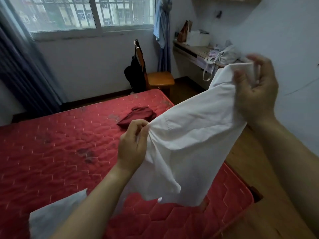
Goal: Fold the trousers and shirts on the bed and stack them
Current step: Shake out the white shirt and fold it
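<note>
Left hand (133,144): fingers curled in, thumb and fingertips pinched on a gathered bunch of the white shirt (186,144). Firm pinch, cloth puckering at the grip.

Right hand (255,90): raised higher and further right, fingers bent, gripping the shirt's upper edge near a folded band that may be the collar or a cuff; cannot tell which. Hand is motion-blurred, so the exact finger spread is unclear, but cloth is clearly caught in it.

Shirt hangs in the air between the two hands, stretched on a slant from lower left to upper right, above the right side of the bed (51,152). Loose lower part drapes down in soft folds toward the bed's near right corner; whether it touches the surface cannot be told. Plain white, lightly creased, a stitched seam visible near the left grip.

Dark red garment (138,116) lies crumpled on the bed toward the far right corner, well apart from the hands. Not folded.

White cloth (57,216) lies at the near edge of the bed, under the left forearm; its kind cannot be told.

Bed surface is a bare red quilted mattress with dark smudges near the middle.
</note>
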